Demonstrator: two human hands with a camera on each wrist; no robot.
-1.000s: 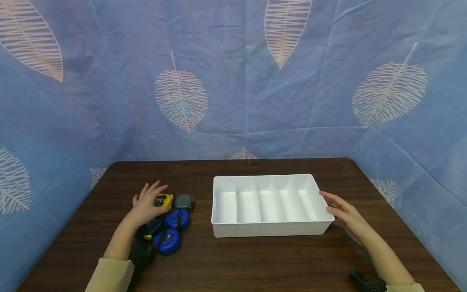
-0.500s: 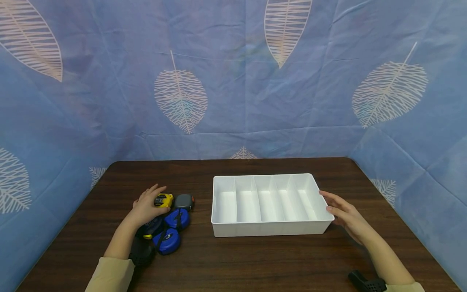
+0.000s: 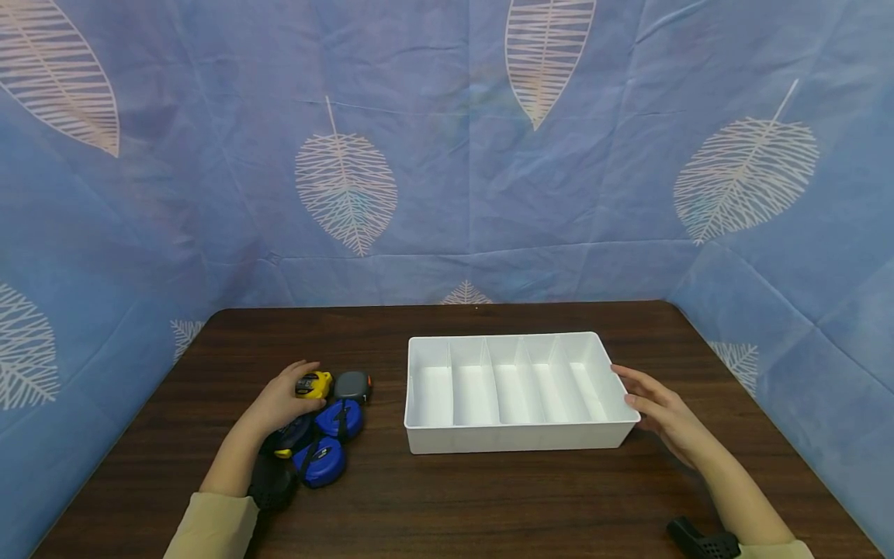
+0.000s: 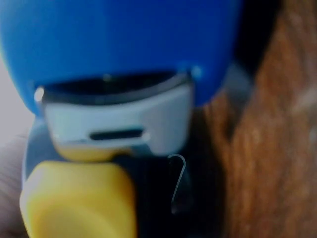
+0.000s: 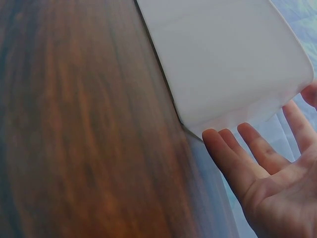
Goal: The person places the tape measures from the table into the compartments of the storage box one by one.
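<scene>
My left hand (image 3: 278,402) is curled round a yellow and black tape measure (image 3: 317,384) at the table's left, thumb at its near side and fingers over the far side. Just right of it lies a grey tape measure (image 3: 352,387). Two blue tape measures (image 3: 323,464) and a dark one with a yellow tip (image 3: 294,436) are bunched nearer the wrist. Close up, the left wrist view catches a blue tape measure (image 4: 119,39) and its metal end hook. My right hand (image 3: 662,413) rests loosely spread fingertips against the right end of a white divided tray (image 3: 515,439).
The dark wooden table (image 3: 489,505) has rounded far corners. A blue cloth (image 3: 433,186) with pale leaf prints hangs behind it and along both sides. Black wrist gear (image 3: 704,540) sits below the right forearm, and more (image 3: 271,483) beside the left wrist.
My left hand's raised, spread fingers have come down and closed round the yellow tape measure. The right hand and the tray have stayed put.
</scene>
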